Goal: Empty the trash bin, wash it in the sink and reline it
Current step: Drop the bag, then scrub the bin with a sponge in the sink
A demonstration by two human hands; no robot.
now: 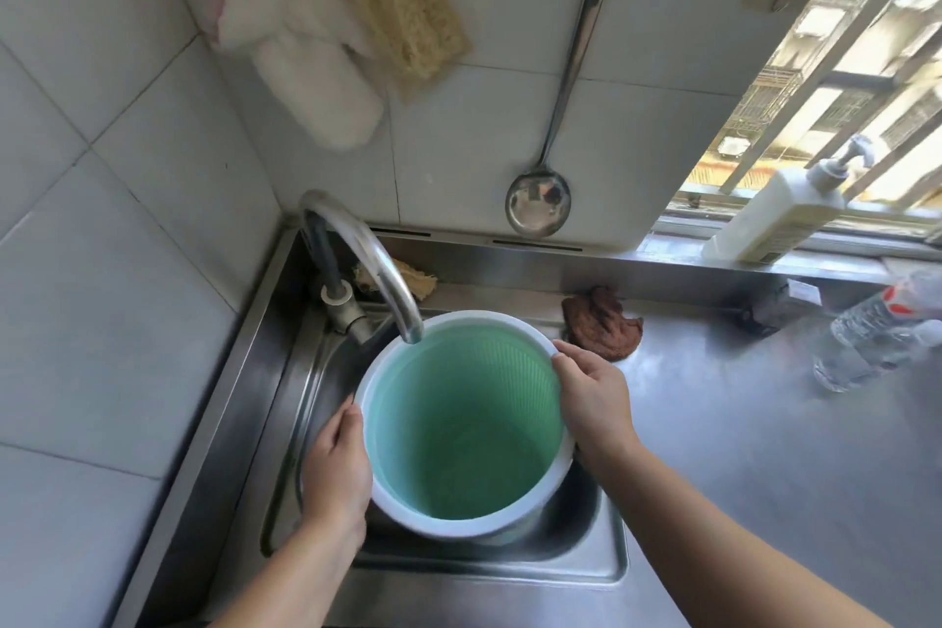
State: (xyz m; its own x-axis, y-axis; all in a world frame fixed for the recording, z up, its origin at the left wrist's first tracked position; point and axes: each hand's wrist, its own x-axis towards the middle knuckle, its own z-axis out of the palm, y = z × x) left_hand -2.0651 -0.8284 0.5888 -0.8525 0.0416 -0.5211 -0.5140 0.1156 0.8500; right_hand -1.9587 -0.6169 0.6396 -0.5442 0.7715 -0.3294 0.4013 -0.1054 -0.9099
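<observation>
green trash bin [461,428] held upright in steel sink [601,561], rim under faucet spout [377,265]; left hand [336,464] clasped on left wall, right hand [594,403] clamped on right rim.

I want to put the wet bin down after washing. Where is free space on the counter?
The steel counter is bare right of the sink, between the brown rag and the lying plastic bottle. It is crowded behind the tap and on the sill by the soap dispenser.
</observation>
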